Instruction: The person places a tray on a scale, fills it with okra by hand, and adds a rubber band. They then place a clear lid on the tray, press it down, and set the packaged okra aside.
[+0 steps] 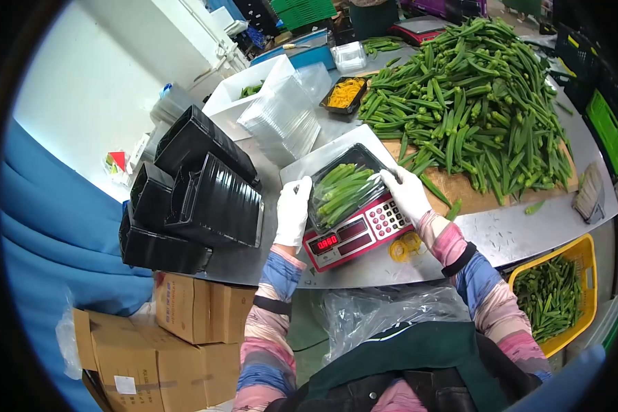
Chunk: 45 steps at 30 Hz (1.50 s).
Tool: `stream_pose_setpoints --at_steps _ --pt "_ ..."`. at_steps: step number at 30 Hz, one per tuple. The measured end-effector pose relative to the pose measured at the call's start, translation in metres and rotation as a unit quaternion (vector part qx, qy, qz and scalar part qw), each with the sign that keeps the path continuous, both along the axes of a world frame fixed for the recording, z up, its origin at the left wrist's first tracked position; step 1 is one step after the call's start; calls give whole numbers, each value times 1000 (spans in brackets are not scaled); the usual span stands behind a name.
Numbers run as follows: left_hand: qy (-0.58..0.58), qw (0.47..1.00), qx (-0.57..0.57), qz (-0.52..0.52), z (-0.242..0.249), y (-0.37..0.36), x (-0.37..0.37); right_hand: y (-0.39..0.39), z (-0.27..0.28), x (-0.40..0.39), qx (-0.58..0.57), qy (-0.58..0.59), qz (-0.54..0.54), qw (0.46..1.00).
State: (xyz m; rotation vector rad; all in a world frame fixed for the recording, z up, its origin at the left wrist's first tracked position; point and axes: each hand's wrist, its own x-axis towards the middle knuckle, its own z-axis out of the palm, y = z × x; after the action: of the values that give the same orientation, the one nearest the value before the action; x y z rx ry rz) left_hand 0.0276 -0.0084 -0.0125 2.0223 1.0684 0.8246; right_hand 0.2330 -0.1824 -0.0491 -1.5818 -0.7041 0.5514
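Note:
A black plastic tray (pixel 356 152) of okra (pixel 347 189), with a clear cover over it, sits between my hands above the pan of a red digital scale (pixel 353 242). White-gloved, my left hand (pixel 293 211) grips the tray's left edge. My right hand (pixel 406 195), also gloved, has its fingers closed at the upper right corner of the tray and cover. Red digits glow on the scale's display (pixel 327 242). Close by my right wrist lies a roll of yellow tape (pixel 404 248).
A big okra heap (pixel 467 103) covers a wooden board at right. Stacked black trays (pixel 216 199) stand left, clear lids (pixel 281 120) behind the scale. A small tray of yellow strips (pixel 345 93) sits beyond. Below are cardboard boxes (pixel 178 364) and a yellow crate (pixel 589 275) of okra.

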Motion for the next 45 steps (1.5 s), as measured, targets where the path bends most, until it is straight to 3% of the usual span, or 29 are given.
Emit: stream_pose_setpoints --at_steps 2,3,5,7,10,11,12,14,15,16,18,19,20,22,24,25,29,32,39,45 --pt "-48 999 -19 19 0 -14 -1 -3 9 7 8 105 64 992" --pt "-89 995 -51 6 -2 -17 -3 0 3 4 78 142 36 986" --pt "-172 978 -114 -25 -11 -23 -9 -5 7 3 97 219 36 970" --pt "-286 925 -243 -66 -7 -41 -13 -6 2 6 136 276 24 951" --pt "-346 826 -428 -123 22 -91 -32 -37 37 9 123 259 53 957" --pt "-306 783 -521 -151 44 -109 -38 -47 49 9 93 226 75 967" --pt "-300 787 -512 -167 36 -118 -46 -57 58 8 60 195 97 974" --pt "-235 710 -627 -220 31 -131 -62 -72 72 1 -5 101 134 986" --pt "-200 711 -644 -199 28 -143 -65 -70 65 -5 45 73 146 986" --pt "-207 724 -633 -180 27 -153 -65 -70 59 -12 93 48 159 982" --pt "-211 748 -616 -133 26 -169 -67 -86 68 -8 64 83 141 984" --pt "-236 758 -596 -123 12 -164 -74 -91 67 -4 110 162 137 971" --pt "-274 746 -599 -96 5 -162 -83 -95 50 6 109 116 100 982" --pt "-372 685 -626 -34 -2 -158 -100 -107 -1 27 -5 -65 3 998" --pt "-420 690 -590 -4 16 -163 -93 -128 -32 26 -154 -294 -28 943" --pt "-429 687 -586 2 16 -161 -92 -133 -43 22 -191 -310 -17 931" --pt "-448 667 -596 2 11 -162 -89 -133 -67 6 -256 -279 27 925" --pt "-432 666 -608 10 3 -166 -81 -131 -74 0 -239 -346 45 906" --pt "-432 662 -613 15 9 -172 -68 -134 -59 13 -213 -192 23 958" --pt "-410 685 -603 -4 7 -175 -62 -136 -26 7 -257 -201 32 945"
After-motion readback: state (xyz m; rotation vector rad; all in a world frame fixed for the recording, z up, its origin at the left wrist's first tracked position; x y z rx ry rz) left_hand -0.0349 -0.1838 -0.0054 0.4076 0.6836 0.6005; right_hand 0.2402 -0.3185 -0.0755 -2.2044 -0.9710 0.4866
